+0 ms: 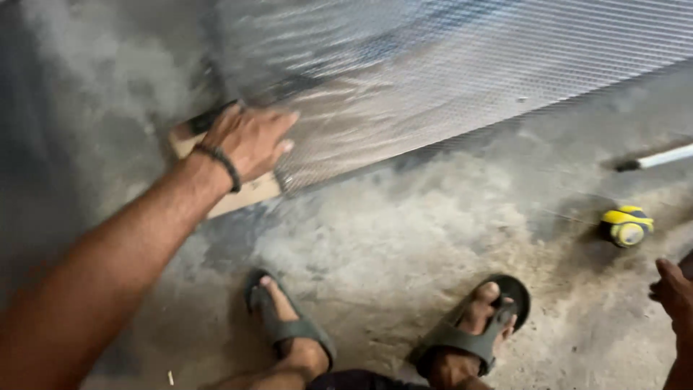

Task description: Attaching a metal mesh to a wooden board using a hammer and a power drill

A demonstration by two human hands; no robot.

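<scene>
My left hand (249, 141), with a dark bead bracelet on the wrist, presses flat on the near corner of a large sheet of fine metal mesh (447, 65) lying on the concrete floor. Under that corner sits a piece of brown cardboard (245, 193). My right hand (673, 290) shows only partly at the right edge, fingers curled, apart from the mesh; what it holds, if anything, is cut off by the frame. A yellow and black tape measure (626, 225) lies on the floor a little above my right hand.
My two feet in dark green sandals (289, 321) (476, 328) stand on the dusty grey floor near the bottom. A white rod with a dark tip (653, 159) lies at the right edge beside the mesh.
</scene>
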